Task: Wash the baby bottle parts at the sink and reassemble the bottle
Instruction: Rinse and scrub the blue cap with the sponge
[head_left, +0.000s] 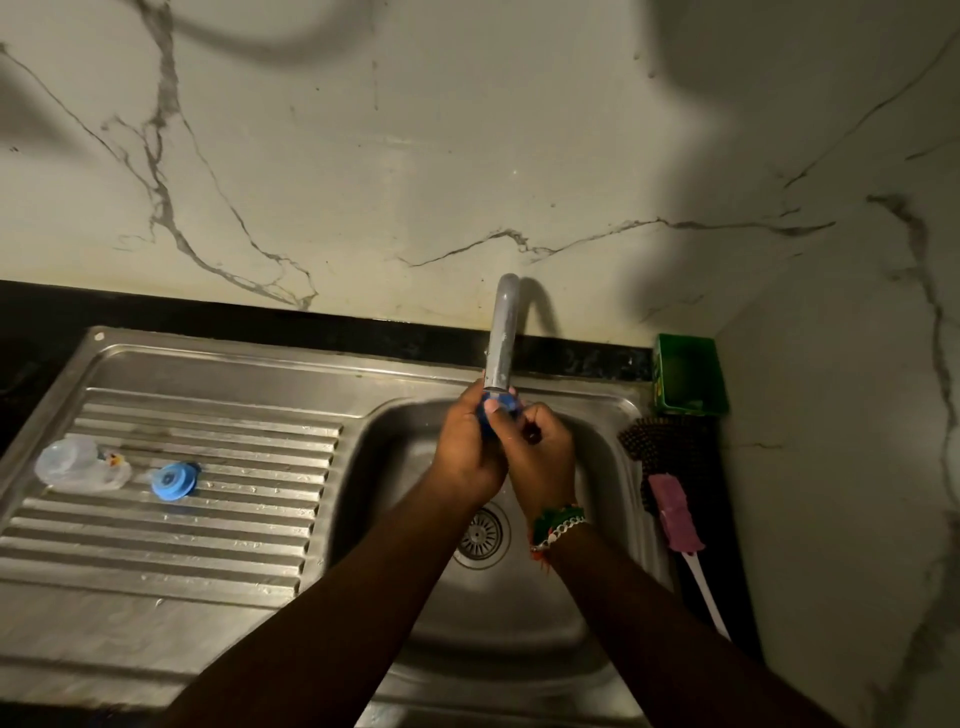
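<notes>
Both hands are raised over the steel sink basin, right under the tap spout. My left hand grips a blue bottle part, fingers curled round it. My right hand is curled against the same part from the right, its fingertips near it; what it holds is hidden. On the ribbed drainboard to the left lie a clear bottle body on its side and a blue ring cap.
A green holder stands at the back right corner by the wall. A dark scrubber and a pink brush with a white handle lie on the counter right of the basin. The drain shows below my wrists.
</notes>
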